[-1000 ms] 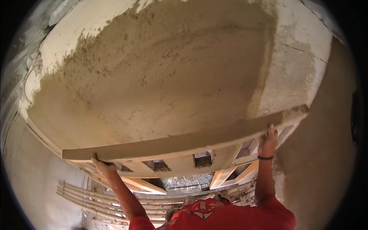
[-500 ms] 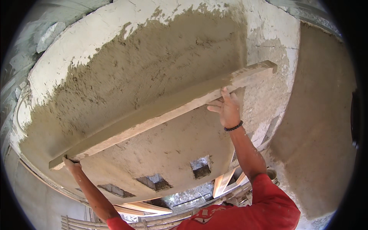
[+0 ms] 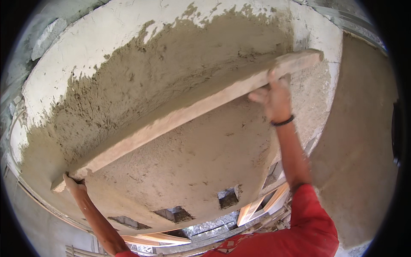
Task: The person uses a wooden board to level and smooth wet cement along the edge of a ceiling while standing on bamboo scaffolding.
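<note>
A long wooden straightedge board point(image 3: 188, 112) lies slantwise against a wet grey plaster surface point(image 3: 162, 85) overhead, its right end higher than its left. My left hand point(image 3: 73, 183) grips the board's lower left end. My right hand point(image 3: 274, 97), with a dark band at the wrist, holds the board near its upper right end. Below the board the plaster point(image 3: 197, 162) looks smoother; above it the coat is rough and ragged-edged.
Bare white surface point(image 3: 107, 30) rims the plaster at the top and left. Small rectangular openings point(image 3: 227, 198) sit low in the plastered face. Wooden planks point(image 3: 257, 210) show beneath them. A plastered wall point(image 3: 359, 162) rises at the right. My red sleeve point(image 3: 308, 222) fills the bottom.
The board has swept upward across the plaster, from near the lower edge to the middle, and has tilted more steeply, right end high. Both hands rose with it.
</note>
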A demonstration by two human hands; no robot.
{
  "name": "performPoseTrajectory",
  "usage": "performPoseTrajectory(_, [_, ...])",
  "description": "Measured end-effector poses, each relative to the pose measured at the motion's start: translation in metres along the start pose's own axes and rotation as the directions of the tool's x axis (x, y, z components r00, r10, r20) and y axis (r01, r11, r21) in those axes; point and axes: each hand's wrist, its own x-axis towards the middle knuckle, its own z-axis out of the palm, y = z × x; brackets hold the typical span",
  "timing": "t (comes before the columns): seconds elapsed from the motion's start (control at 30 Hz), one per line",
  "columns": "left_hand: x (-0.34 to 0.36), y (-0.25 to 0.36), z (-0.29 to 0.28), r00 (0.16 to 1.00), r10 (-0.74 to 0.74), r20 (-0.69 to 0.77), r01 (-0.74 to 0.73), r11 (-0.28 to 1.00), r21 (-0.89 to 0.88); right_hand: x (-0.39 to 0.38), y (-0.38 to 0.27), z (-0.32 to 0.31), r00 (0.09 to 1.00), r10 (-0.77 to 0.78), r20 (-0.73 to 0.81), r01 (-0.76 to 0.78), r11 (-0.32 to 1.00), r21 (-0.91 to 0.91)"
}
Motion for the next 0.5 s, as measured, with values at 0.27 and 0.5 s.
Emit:
performPoseTrajectory(0.27, [-0.006,0.005,0.016,0.997,-0.029,0.078,0.031,0.999,-0.025,0.029,-0.024,-0.027,0.99,0.129,0.062,-0.125,0.99,-0.065])
performPoseTrajectory(0.5, [-0.007,0.002,0.015,1.0,0.005,0.008,-0.005,1.0,0.017,0.035,-0.011,-0.026,0.939,-0.195,-0.282,0.109,0.95,-0.292])
